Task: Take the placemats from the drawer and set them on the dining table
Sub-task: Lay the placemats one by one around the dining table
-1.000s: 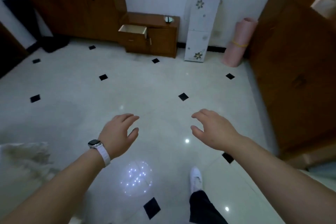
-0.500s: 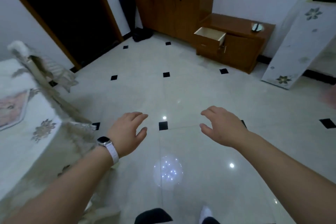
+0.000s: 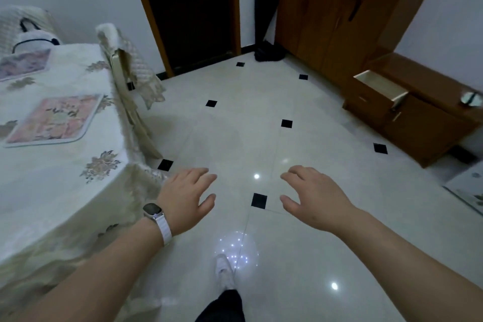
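Both hands are empty here, so this reads as a walking step between the two ends of the job, not a grasp or a placing. The left hand, with a white-strapped wristwatch, and the right hand hang palm-down over the glossy pale tiled floor with its small black diamond insets. The fingers of each are apart, loosely bent, and touching nothing. Two of the task's things already lie on the counter, a dining table draped in a cream floral cloth at the left. A pink floral rectangular placemat with a pale border sits flat nearer the corner, and a second pink floral placemat lies farther back, well apart from the first. The pale-lined wooden drawer stands pulled open in the low brown wooden cabinet across the room at the right, well away from both hands. From this angle its inside cannot be made out, so whether any mats remain in it cannot be told. If some do, the next move calls for crossing the floor to the cabinet, stooping, and sliding the fingers under a mat's edge to lift it out flat. A free place on the cloth must then be found for it, clear of the two mats laid there.
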Available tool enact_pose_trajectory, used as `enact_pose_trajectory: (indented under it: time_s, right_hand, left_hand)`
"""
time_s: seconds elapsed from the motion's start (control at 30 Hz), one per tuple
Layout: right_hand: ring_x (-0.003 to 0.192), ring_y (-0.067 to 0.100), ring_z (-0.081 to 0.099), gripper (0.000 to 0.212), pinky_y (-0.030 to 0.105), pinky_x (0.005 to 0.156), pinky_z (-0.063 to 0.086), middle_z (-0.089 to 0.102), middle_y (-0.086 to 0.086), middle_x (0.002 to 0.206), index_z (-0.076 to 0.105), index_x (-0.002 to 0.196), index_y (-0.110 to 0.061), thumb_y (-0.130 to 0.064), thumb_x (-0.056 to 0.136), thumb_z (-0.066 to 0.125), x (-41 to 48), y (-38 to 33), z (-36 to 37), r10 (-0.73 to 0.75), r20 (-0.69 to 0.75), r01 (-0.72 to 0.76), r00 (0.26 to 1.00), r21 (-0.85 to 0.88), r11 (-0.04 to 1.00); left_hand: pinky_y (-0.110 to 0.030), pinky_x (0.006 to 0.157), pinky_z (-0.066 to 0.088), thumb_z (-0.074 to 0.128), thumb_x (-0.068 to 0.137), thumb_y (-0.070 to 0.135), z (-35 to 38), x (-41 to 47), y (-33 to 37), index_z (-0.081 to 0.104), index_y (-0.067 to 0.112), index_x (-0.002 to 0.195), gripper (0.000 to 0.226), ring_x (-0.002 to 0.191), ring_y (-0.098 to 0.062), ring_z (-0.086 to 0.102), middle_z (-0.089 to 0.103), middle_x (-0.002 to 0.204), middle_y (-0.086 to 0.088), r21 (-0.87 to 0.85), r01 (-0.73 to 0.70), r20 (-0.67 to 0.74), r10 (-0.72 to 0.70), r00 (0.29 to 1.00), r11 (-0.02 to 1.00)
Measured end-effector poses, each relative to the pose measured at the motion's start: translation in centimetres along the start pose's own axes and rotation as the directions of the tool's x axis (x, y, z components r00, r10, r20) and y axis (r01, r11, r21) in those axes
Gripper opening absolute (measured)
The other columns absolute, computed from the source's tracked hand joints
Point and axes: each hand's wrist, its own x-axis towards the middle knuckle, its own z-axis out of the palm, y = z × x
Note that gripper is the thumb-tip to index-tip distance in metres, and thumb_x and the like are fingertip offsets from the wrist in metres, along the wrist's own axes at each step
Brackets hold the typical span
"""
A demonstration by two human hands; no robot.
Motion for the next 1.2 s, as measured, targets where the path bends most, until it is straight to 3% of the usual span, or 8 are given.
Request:
enact_pose_trajectory:
  time_s: [0.33, 0.53, 0.67, 0.97, 1.2]
  right_hand:
    - [0.126, 0.021, 0.046, 0.052, 0.034, 0.099, 0.041, 0.048, -0.001, 0.141, 0.049, 0.138, -0.023, -0.05, 0.093, 0.047, 19.1, -4.3, -2.9, -0.093, 0.019, 0.094, 0.996, -0.13, 0.987]
    - [0.107, 0.026, 0.06, 0.056, 0.038, 0.086, 0.049, 0.062, 0.002, 0.122, 0.061, 0.123, -0.018, -0.051, 0.085, 0.036, 28.8, -8.7, -3.3, -0.244, 0.018, 0.244, 0.97, -0.106, 0.964]
    - [0.101, 0.025, 0.061, 0.052, 0.037, 0.082, 0.051, 0.064, 0.002, 0.115, 0.064, 0.115, -0.017, -0.049, 0.084, 0.039, 34.9, -10.1, -2.9, -0.339, 0.033, 0.34, 0.94, -0.096, 0.935]
    - [0.095, 0.029, 0.063, 0.046, 0.039, 0.075, 0.054, 0.065, 0.005, 0.107, 0.066, 0.105, -0.016, -0.047, 0.081, 0.042, 51.5, -9.9, -0.7, -0.56, 0.109, 0.568, 0.822, -0.073, 0.82]
    - [0.104, 0.028, 0.059, 0.052, 0.04, 0.084, 0.051, 0.063, 0.005, 0.114, 0.065, 0.109, -0.017, -0.05, 0.083, 0.035, 65.2, -9.1, -3.2, -0.689, 0.2, 0.709, 0.697, -0.052, 0.703]
  left_hand:
    - [-0.035, 0.08, 0.05, 0.048, 0.081, 0.045, -0.3, 11.5, -13.7, 0.068, 0.018, 0.112, 0.046, 0.095, -0.029, 0.065, 0.068, 0.114, -0.008, 0.005, 0.019, -0.056, -0.019, 0.998, 1.0]
    - [-0.038, 0.081, 0.048, 0.049, 0.081, 0.044, -0.7, 14.6, -19.9, 0.065, 0.019, 0.113, 0.044, 0.101, -0.03, 0.063, 0.066, 0.117, -0.007, 0.047, 0.044, -0.061, -0.041, 0.997, 0.998]
    - [-0.039, 0.082, 0.049, 0.052, 0.081, 0.042, 0.1, 16.2, -24.1, 0.065, 0.018, 0.113, 0.042, 0.103, -0.03, 0.062, 0.065, 0.116, -0.008, 0.055, 0.098, -0.04, -0.096, 0.995, 0.994]
    - [-0.039, 0.086, 0.049, 0.048, 0.082, 0.043, 1.1, 23.5, -31.6, 0.064, 0.02, 0.116, 0.044, 0.107, -0.029, 0.06, 0.064, 0.119, -0.006, 0.129, 0.307, 0.063, -0.316, 0.947, 0.943]
    - [-0.038, 0.083, 0.052, 0.044, 0.082, 0.047, -0.2, 31.5, -35.1, 0.063, 0.024, 0.117, 0.046, 0.104, -0.025, 0.063, 0.065, 0.119, -0.002, 0.158, 0.492, 0.06, -0.505, 0.861, 0.856]
